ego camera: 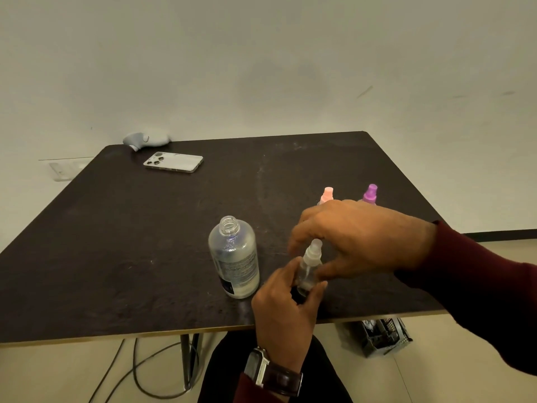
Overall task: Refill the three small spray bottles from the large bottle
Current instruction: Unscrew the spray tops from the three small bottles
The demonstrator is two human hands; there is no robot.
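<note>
Dark scuffed surface (116, 242). Our left hand (286, 309) grips the clear small bottle (308, 271); our right hand (357, 237) pinches its cap. Uncapped round large bottle (234, 257) stands just beside.

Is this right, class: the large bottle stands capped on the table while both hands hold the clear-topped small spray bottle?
Not quite. In the head view the large bottle has no cap: its neck is open. The rest holds: it stands on the table, and the left hand and right hand hold the clear-topped small spray bottle.
</note>
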